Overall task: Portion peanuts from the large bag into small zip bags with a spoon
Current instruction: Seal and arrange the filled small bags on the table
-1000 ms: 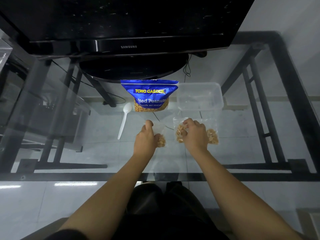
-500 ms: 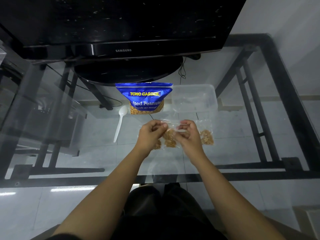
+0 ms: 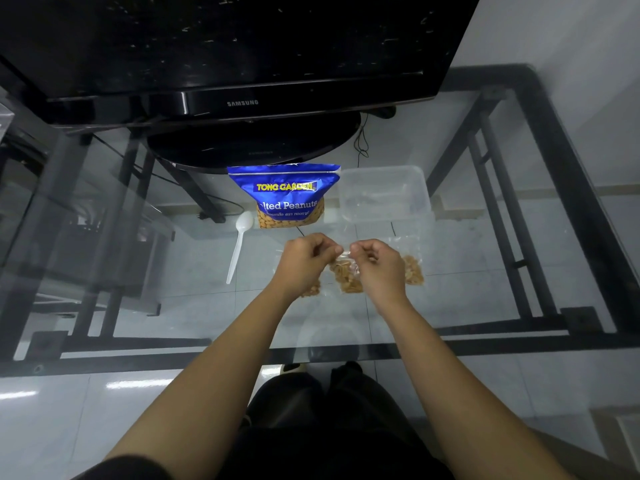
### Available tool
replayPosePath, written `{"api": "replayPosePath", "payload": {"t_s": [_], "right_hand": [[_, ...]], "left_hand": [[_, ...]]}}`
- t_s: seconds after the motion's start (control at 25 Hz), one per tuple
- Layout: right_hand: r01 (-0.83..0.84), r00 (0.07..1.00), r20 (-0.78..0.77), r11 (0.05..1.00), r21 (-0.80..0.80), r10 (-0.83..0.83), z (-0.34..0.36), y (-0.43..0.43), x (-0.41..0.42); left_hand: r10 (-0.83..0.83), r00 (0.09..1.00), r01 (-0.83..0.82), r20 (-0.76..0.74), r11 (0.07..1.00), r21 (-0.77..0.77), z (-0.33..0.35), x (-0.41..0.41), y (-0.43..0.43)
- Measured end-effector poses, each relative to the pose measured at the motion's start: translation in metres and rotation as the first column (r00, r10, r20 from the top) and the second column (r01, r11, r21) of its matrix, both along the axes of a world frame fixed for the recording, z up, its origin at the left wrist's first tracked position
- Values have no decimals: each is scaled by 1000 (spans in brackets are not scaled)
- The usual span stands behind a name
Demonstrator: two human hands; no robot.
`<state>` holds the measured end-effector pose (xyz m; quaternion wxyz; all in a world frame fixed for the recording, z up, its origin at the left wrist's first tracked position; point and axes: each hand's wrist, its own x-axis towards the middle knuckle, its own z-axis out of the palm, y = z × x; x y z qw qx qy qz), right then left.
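on glass table (image 3: pixel 485 271) under black tv (image 3: pixel 242 46), pale tiled floor (image 3: pixel 52 410) below

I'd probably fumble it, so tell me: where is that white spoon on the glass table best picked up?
By the thin handle of the white spoon, pinched across its width from above. It lies flat, bowl toward the peanut bag, handle end nearer you.

Blue large bag (image 3: pixel 287 192) with yellow and white lettering; white spoon (image 3: pixel 239 244); clear zip bags (image 3: pixel 346 279) showing tan peanuts (image 3: pixel 414 271); black television (image 3: pixel 242 46); black-framed table (image 3: pixel 557 150).
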<state>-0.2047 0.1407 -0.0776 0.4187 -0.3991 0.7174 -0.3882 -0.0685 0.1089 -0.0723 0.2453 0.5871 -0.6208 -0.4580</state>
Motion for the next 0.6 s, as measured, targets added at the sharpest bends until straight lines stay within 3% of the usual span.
{"api": "replayPosePath", "payload": {"t_s": [0.24,0.36,0.48,0.52,0.56,0.6], "right_hand": [[9,1000,-24,1000,26,-9,1,-3,-5],[23,981,191,994,107,-43,6,-5,-7],[17,884,454,979,201,-108,9,-8,-10],[-8,905,418,981,193,-75,8,-9,-11],[-48,963,270,984,170,0,6,-11,-14],[-96,995,14,985,141,95,1,-12,-18]], "left_hand": [[-41,993,40,115,999,11,-3,13,-5],[44,996,-36,-79,994,103,0,14,1],[115,955,-37,-274,962,272,-9,13,15],[124,957,-44,-261,955,292,-14,11,20],[149,964,-79,-221,951,297,-18,9,23],[182,970,-131,-162,949,286,-21,8,23]]}}
